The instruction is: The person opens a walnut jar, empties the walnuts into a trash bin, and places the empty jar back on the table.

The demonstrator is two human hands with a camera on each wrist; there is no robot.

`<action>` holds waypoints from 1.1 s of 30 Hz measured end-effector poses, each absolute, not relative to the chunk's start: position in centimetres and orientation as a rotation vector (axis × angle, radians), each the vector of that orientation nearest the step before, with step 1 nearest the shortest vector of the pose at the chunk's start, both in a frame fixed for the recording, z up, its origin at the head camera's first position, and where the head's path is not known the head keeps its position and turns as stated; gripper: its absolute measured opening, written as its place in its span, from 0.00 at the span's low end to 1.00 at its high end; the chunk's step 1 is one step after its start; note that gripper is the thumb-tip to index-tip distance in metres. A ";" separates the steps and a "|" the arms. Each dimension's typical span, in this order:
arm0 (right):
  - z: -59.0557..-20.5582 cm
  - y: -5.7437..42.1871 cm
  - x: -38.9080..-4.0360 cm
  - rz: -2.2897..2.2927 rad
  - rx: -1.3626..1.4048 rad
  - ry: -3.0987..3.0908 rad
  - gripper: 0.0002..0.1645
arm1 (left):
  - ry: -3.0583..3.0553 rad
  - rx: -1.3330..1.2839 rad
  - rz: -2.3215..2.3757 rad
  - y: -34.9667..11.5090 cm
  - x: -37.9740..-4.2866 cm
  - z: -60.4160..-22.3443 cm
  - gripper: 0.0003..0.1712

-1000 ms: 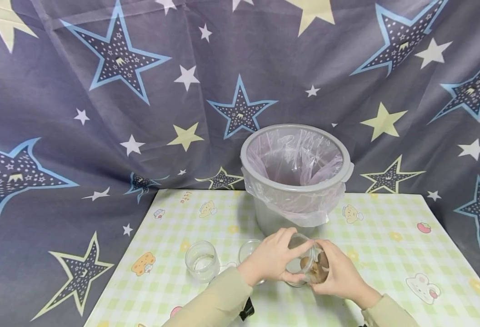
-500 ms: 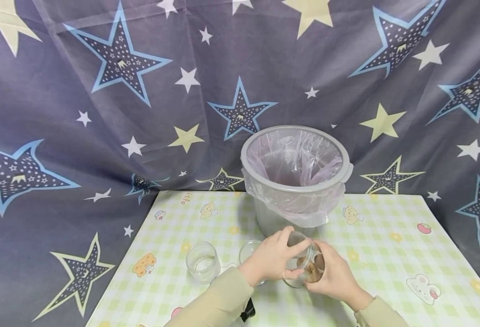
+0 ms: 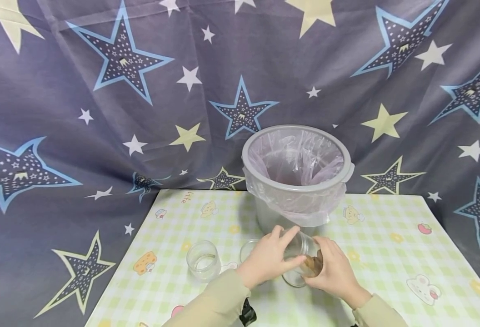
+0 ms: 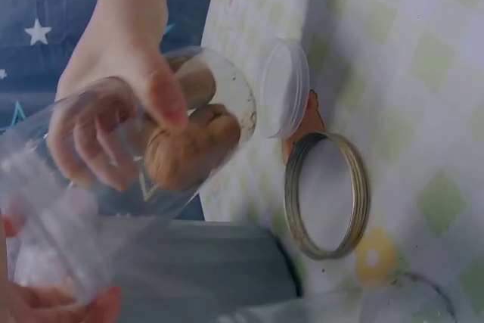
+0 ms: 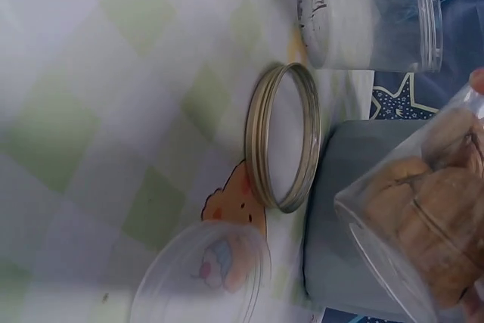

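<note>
My left hand (image 3: 266,256) grips a clear jar (image 3: 292,245), tilted on its side. Against its mouth, my right hand (image 3: 335,272) holds a second clear jar with brown walnuts (image 3: 314,265) inside, also tipped over. In the left wrist view, the right hand (image 4: 125,73) wraps round this jar, and the walnuts (image 4: 193,145) lie toward its base. Only fingers of the left hand (image 4: 57,308) show at that view's lower left corner. The right wrist view shows the walnuts (image 5: 431,217) close up through the clear wall.
A gold ring-shaped lid (image 4: 327,196) and a translucent lid (image 4: 283,88) lie on the checked tablecloth. Another clear jar (image 3: 203,261) stands to the left, with one more (image 3: 248,249) partly behind my left hand. A grey bin (image 3: 297,186) with a plastic liner stands beyond the hands.
My right hand has shifted slightly left with its jar. The left hand's fingers have changed their place on the other jar. More of the round lid beneath the jars shows now.
</note>
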State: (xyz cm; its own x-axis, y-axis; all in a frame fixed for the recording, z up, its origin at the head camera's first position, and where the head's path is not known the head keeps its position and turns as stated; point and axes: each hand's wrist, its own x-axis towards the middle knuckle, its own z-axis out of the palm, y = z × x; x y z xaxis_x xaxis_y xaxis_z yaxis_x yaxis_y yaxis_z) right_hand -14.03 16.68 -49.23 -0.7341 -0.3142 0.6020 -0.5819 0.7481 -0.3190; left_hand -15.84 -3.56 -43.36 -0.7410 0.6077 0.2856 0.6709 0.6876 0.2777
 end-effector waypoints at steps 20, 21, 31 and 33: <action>-49.5 17.3 -13.7 0.601 0.756 -2.397 0.60 | -2.517 -1.510 -0.579 -5.9 -16.7 -42.9 0.42; -49.5 17.3 -13.7 0.605 0.759 -2.391 0.60 | -2.537 -1.462 -0.583 -5.9 -16.6 -42.9 0.42; -49.3 16.7 -13.9 0.585 0.776 -2.406 0.60 | -2.764 -1.023 -0.664 -4.6 -15.8 -43.0 0.33; -49.3 16.8 -13.9 0.586 0.771 -2.414 0.60 | -2.786 -0.993 -0.676 -4.5 -15.8 -43.1 0.33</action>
